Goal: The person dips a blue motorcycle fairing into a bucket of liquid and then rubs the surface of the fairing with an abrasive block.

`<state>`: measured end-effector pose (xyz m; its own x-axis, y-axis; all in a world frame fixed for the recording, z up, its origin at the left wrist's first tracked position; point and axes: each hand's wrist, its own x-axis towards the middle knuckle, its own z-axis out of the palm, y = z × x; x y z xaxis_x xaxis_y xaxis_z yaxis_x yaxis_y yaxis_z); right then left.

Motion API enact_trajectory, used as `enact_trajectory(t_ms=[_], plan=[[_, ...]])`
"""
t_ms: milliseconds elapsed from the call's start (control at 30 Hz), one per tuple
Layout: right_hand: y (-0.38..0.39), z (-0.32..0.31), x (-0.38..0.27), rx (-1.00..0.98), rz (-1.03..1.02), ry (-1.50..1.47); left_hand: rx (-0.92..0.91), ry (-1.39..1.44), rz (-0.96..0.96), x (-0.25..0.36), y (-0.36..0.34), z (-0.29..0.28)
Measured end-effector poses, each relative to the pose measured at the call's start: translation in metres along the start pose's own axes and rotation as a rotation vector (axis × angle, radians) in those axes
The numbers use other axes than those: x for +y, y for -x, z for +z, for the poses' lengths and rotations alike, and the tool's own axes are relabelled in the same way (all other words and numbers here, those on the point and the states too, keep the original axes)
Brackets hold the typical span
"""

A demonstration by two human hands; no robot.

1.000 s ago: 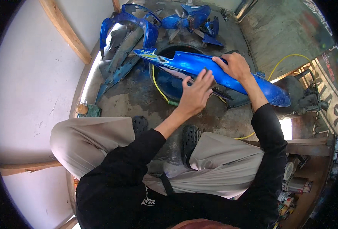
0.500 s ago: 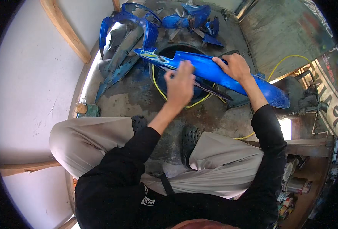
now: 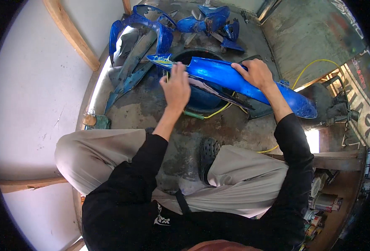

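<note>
A long, glossy blue motorcycle body panel [image 3: 222, 75] slants across the view above a dark tub [image 3: 201, 53], its pointed left end worn, with pale and yellow-green patches. My right hand [image 3: 258, 75] grips the panel's upper edge, thumb on the front face and fingers behind. At the worn end, my left hand [image 3: 176, 88] rests with its fingers stretched over the surface and its thumb apart. Those fingers are slightly blurred, and what lies under them is hidden. A dark strip with a pale stretch runs along the panel's lower side.
Other blue body panels [image 3: 164, 35] and a blue part with fins [image 3: 208, 21] lie on the far floor. Dull panels [image 3: 130, 75] lean at the left. A yellow hose [image 3: 218, 112] curls round the tub. Cans [image 3: 323, 203] stand on a shelf at the lower right.
My left hand has slid left along the panel to its worn end, uncovering the pale stretch below. My right hand and the panel have stayed nearly still.
</note>
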<state>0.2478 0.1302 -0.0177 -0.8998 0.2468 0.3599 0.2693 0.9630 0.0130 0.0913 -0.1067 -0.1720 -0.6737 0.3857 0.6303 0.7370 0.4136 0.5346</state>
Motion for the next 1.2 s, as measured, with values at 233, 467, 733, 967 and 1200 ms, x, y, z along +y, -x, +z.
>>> enact_trajectory(t_ms=[233, 467, 733, 967, 1200], plan=[[0.002, -0.004, 0.003, -0.035, 0.009, -0.023, -0.13, 0.217, 0.232, 0.072, 0.019, -0.008], [-0.002, -0.005, 0.001, -0.071, 0.026, -0.014, -0.04, 0.073, -0.118, -0.009, -0.009, -0.009], [0.0, -0.006, 0.004, -0.097, 0.039, -0.002, -0.113, 0.174, 0.256, 0.083, 0.023, -0.005], [0.003, -0.01, -0.005, -0.068, 0.012, 0.014, -0.059, 0.136, 0.043, 0.025, -0.008, -0.007], [0.013, -0.011, -0.011, -0.067, 0.021, 0.064, -0.175, 0.178, 0.379, 0.098, 0.021, -0.007]])
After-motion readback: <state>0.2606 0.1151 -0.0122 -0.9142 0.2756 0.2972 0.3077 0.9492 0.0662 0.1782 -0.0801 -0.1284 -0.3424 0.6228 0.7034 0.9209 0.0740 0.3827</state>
